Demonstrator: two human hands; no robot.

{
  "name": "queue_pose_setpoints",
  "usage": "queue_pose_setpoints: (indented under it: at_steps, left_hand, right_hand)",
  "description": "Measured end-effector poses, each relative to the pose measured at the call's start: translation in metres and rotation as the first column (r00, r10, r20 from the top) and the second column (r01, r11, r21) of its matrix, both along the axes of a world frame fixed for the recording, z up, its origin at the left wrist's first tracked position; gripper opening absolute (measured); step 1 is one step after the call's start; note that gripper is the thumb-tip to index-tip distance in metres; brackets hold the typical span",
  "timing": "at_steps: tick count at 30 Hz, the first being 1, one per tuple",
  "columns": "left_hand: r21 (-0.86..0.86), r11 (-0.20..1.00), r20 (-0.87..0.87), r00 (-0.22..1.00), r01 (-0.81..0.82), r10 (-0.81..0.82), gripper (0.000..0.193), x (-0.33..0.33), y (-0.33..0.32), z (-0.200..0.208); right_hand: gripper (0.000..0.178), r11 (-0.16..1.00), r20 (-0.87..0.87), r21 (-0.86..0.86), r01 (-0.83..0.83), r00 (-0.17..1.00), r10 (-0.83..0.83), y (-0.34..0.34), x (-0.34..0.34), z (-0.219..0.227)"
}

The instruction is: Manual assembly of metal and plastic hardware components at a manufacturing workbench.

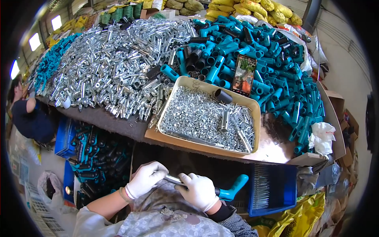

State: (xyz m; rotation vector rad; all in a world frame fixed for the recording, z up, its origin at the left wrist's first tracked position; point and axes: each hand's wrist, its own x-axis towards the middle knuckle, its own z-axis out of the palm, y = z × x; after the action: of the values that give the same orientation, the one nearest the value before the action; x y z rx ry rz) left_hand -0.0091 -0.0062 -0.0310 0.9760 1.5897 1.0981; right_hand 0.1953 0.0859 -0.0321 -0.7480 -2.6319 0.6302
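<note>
Low in front of me, both white-gloved hands are on one teal-handled tool point(233, 190) with a silver metal shaft point(173, 180). My right hand point(199, 192) is wrapped around its middle, and the teal bent handle sticks out to the right. My left hand point(147, 180) has its fingers closed at the shaft's left end; whatever lies inside those fingers is hidden. Just beyond the hands, on the table, stands a cream tray point(161, 125) of small silver metal parts. A loose metal tube point(225, 121) and a black sleeve point(223, 96) lie in it.
Silver metal tubes point(114, 67) are heaped at left, teal handles point(276, 79) at right, with a phone point(244, 75) against them. Below the table edge are a blue bin point(290, 192) of thin metal rods and teal-and-black parts point(96, 154). Another person point(31, 114) is at far left.
</note>
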Motion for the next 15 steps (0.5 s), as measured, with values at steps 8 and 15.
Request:
queue_pose_setpoints:
  at_steps: [8,15]
  left_hand:
    - [0.437,0.687,-0.647,0.733,0.58,-0.208,0.02,0.0,-0.006,0.039]
    - [0.033,0.999,0.143,0.989,0.037,-0.041,0.014,0.006,-0.003,-0.003]
  right_hand:
    - [0.038,0.62,-0.242,-0.686,-0.381,0.923,0.3,0.028,0.023,0.0]
    - [0.027,0.994,0.02,0.103,-0.033,0.999,0.031,0.006,0.0,0.008]
